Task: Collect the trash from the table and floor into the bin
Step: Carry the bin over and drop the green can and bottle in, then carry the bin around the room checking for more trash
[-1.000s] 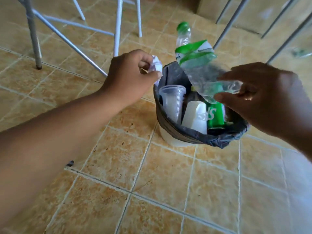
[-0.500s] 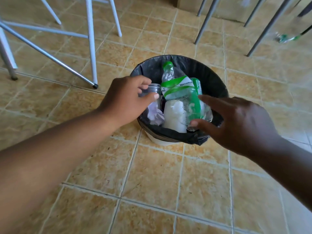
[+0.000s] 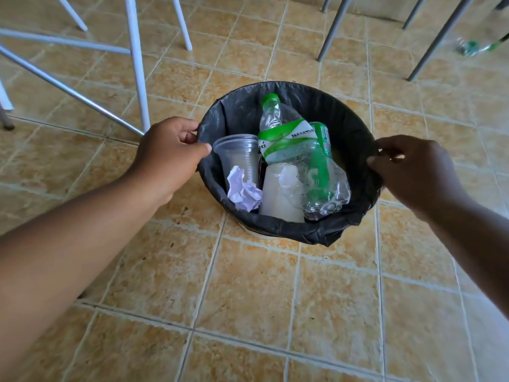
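A round bin [image 3: 325, 106] lined with a black bag stands on the tiled floor. Inside lie a crushed clear plastic bottle [image 3: 297, 150] with a green label and cap, a clear plastic cup [image 3: 239, 155], a crumpled white paper ball [image 3: 243, 193], a white cup [image 3: 281, 194] and a green can [image 3: 322, 136]. My left hand [image 3: 168, 155] grips the bin's left rim, thumb inside the liner. My right hand [image 3: 413, 169] pinches the right rim with curled fingers.
White metal table legs [image 3: 136, 64] stand at the upper left, close to the bin. Grey chair legs [image 3: 333, 26] stand at the top right. Another green-and-clear bottle [image 3: 473, 46] lies on the floor at the far right, under those legs.
The paper ball left my left hand and the bottle left my right hand; both now lie in the bin. Both hands moved apart to the bin's rim.
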